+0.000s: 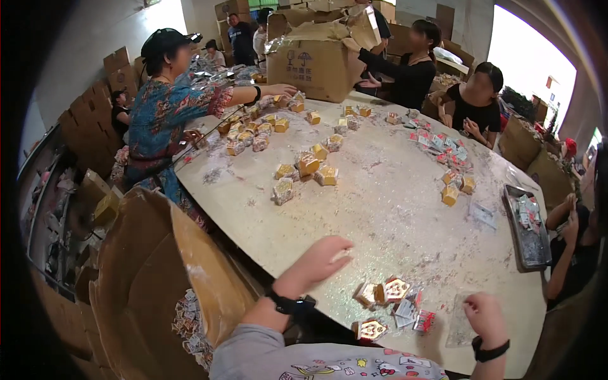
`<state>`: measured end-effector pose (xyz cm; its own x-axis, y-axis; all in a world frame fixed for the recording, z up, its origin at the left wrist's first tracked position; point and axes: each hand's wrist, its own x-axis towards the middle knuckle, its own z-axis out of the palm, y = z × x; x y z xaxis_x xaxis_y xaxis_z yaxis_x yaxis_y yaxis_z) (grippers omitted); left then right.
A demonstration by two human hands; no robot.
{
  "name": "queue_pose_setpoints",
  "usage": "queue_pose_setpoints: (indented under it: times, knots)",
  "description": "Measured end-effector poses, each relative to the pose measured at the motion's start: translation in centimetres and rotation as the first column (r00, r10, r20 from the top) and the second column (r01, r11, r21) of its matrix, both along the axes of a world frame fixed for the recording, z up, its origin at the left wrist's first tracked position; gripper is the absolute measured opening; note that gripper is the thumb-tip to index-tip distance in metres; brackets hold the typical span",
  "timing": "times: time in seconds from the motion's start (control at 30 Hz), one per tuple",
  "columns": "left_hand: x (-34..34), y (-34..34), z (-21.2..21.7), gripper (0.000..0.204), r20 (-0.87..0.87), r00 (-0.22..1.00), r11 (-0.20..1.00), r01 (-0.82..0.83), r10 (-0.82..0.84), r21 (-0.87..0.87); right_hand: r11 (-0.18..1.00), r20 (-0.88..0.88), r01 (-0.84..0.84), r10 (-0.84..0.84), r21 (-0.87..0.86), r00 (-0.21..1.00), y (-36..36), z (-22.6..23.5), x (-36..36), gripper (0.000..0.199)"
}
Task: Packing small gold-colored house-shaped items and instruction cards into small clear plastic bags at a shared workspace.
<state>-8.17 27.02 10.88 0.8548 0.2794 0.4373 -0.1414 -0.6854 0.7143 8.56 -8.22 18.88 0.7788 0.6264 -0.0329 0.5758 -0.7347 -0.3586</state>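
My left hand (324, 258) is raised over the near part of the table (392, 234), its fingers curled. Something pale may be at its fingertips, too small and blurred to name. At the right, my right hand (487, 316) has its fingers bent together at the upper edge of a clear plastic bag (458, 326). Between my hands lie small gold house-shaped ornaments with shiny fronts, such as one ornament (397, 289) and another ornament (370, 329). Beside them are small grey-white packets (404, 311) and a red-and-white packet (424, 321).
A large open carton (152, 253) with small packets inside stands at my left. Bagged gold ornaments (308, 163) are scattered across the table. A dark tray (531, 244) holds packets at the right. Co-workers surround the table; one person (171, 114) reaches across near a big cardboard box (310, 66).
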Motion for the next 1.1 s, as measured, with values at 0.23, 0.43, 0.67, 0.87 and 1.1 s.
queue_pose_setpoints:
  times: [0.23, 0.43, 0.67, 0.87, 1.1]
  knots:
    - [-5.3, 8.5, -3.8, 0.024, -0.277, 0.856, 0.879, -0.34, 0.436, 0.334, 0.954, -0.115, 0.011, -0.048, -0.298, 0.992, -0.8, -0.3, 0.4, 0.027]
    - [-6.9, 10.9, -6.3, 0.037, -0.581, 0.581, 0.81, -0.519, 0.569, 0.273, 0.906, -0.717, 0.063, 0.286, 0.418, 0.636, 0.6, 9.9, -5.7, 0.032]
    - [-7.8, 8.5, -9.6, 0.043, -0.456, 0.694, 0.827, -0.41, 0.557, 0.386, 0.707, -0.586, -0.312, 0.704, 0.635, 0.402, 1.5, 14.4, -7.4, 0.051]
    - [-5.5, 13.5, -5.3, 0.047, -0.364, 0.73, 0.814, -0.549, 0.579, 0.193, 0.669, -0.535, -0.017, 0.609, 0.743, 0.586, 0.6, 15.3, -8.5, 0.04]
    - [-2.8, 22.9, 0.6, 0.053, -0.223, 0.688, 0.719, -0.687, 0.691, 0.106, 0.83, -0.59, -0.093, 0.465, 0.55, 0.66, 7.9, 12.2, -1.2, 0.022]
